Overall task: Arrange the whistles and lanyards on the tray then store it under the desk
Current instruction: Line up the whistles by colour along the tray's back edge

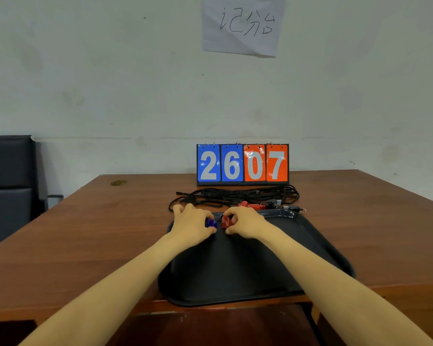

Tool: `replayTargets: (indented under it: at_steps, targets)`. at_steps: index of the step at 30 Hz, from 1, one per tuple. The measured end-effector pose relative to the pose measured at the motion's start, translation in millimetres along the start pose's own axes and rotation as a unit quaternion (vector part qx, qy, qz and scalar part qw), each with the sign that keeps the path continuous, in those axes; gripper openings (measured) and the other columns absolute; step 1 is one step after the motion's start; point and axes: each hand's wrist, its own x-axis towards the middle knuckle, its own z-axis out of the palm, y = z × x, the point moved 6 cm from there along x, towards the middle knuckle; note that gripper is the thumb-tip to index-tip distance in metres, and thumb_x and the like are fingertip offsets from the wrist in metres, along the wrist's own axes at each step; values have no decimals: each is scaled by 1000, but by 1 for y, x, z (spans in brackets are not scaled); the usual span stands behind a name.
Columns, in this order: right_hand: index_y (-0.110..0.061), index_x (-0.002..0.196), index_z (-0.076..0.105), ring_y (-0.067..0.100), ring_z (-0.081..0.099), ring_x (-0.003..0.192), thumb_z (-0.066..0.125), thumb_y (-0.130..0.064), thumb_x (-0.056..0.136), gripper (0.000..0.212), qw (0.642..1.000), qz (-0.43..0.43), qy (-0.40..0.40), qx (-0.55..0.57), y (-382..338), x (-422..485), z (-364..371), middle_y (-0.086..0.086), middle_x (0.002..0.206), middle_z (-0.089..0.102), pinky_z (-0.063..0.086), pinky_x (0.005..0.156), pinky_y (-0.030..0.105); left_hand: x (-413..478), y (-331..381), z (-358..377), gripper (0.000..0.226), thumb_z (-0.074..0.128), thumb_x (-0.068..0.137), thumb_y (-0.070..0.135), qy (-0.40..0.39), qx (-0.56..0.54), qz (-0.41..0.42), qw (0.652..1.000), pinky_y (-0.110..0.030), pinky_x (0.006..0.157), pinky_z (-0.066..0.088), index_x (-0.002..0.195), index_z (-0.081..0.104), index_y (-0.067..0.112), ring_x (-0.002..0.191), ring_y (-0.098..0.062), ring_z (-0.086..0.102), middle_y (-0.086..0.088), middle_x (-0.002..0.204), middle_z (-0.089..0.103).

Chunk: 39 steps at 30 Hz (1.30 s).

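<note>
Two bare forearms reach forward over a black plastic tray (pixel 235 270), a smooth matte rectangle with rounded corners and a low raised rim. Its near edge juts past the front edge of the brown wood-grain desk (pixel 85 233). At the tray's far end the left hand (pixel 191 222) curls its fingers around a blue whistle (pixel 211 223) of glossy plastic, thumb beneath and the other fingers over the top. Just beside it, the right hand (pixel 245 224) pinches a red whistle (pixel 226 222) of the same shiny plastic between thumb and bent fingers, with a small metal ring showing at its far end. Both whistles sit close together between the two sets of fingers, over the tray's floor; whether they rest on it I cannot tell. Just beyond the fingers, off the tray, a tangled heap of black woven lanyards (pixel 235 196) lies looped in long flat ovals on the desk. To the right of the fingers, along the tray's far rim, lie more red whistles (pixel 250 205) and black whistles (pixel 273 203) with metal split rings. Farther beyond stands a flip scoreboard (pixel 243 164), four glossy ring-bound cards on a black backing: white digits 2 and 6 on blue, 0 and 7 on orange-red. High above the fingers a creased white paper sheet (pixel 243 23) hangs on the scuffed pale wall (pixel 110 83), with handwritten dark characters that seem to read 记分台.
</note>
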Motion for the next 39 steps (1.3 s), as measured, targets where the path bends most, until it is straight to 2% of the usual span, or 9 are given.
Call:
replayTargets:
  at_steps: [3,6,11,17,22,25,30,34,39]
  targets:
    - [-23,134,45,25,49,123,68,-23,83,56,1000,-11,0,15,1,-2,-4,3,130,55,36,107,52,-2,3,-5,51,57,84,48,42,-31,11,999,-40,101,22,131,47,30,123,-19,35,4,130,52]
    - [-23,129,49,21,51,119,68,-24,83,50,999,-4,32,5,14,-2,-25,1,125,57,38,106,48,5,11,-16,53,54,86,46,94,-71,29,993,-38,101,22,134,42,28,126,-17,34,6,135,49]
    - [-20,128,51,26,45,122,57,-31,90,40,984,55,144,-86,60,17,-67,5,129,56,39,104,45,51,33,-15,35,49,92,34,47,-103,27,993,-36,100,24,125,54,24,118,-16,46,4,120,61]
    - [-24,133,49,26,39,126,58,-28,90,44,990,39,47,-125,78,47,-63,5,135,50,36,107,43,108,46,18,26,58,84,41,-61,-121,19,991,-35,87,27,98,62,20,100,-17,51,0,104,63]
    - [-27,127,54,26,37,123,59,-31,89,39,987,28,-6,-155,83,67,-58,5,130,51,33,104,41,126,50,31,33,61,84,42,-99,-118,23,988,-41,99,25,110,66,22,110,-17,52,3,113,65]
    - [-24,122,59,25,37,123,60,-30,89,33,988,20,-13,-152,83,71,-56,4,127,54,33,104,41,128,49,34,31,62,85,38,-102,-101,14,990,-40,98,24,111,67,21,112,-18,51,2,114,65]
    - [-23,120,57,25,37,121,56,-31,91,31,980,-17,23,-196,79,67,-56,5,123,54,30,105,43,128,47,32,31,64,83,41,-31,-58,6,998,-37,97,29,109,66,25,114,-20,46,1,114,63]
    - [-21,123,52,23,41,119,51,-28,94,30,976,-45,88,-194,76,52,-64,5,123,55,30,105,43,115,44,15,36,68,79,40,79,-99,6,992,-35,99,26,111,63,26,118,-20,41,2,118,57]
    - [-14,126,49,22,57,111,49,-27,96,32,972,-60,224,-28,64,18,-96,6,122,59,45,96,34,76,41,-18,34,68,78,44,170,-226,18,959,-29,94,23,107,61,26,113,-12,45,8,112,59]
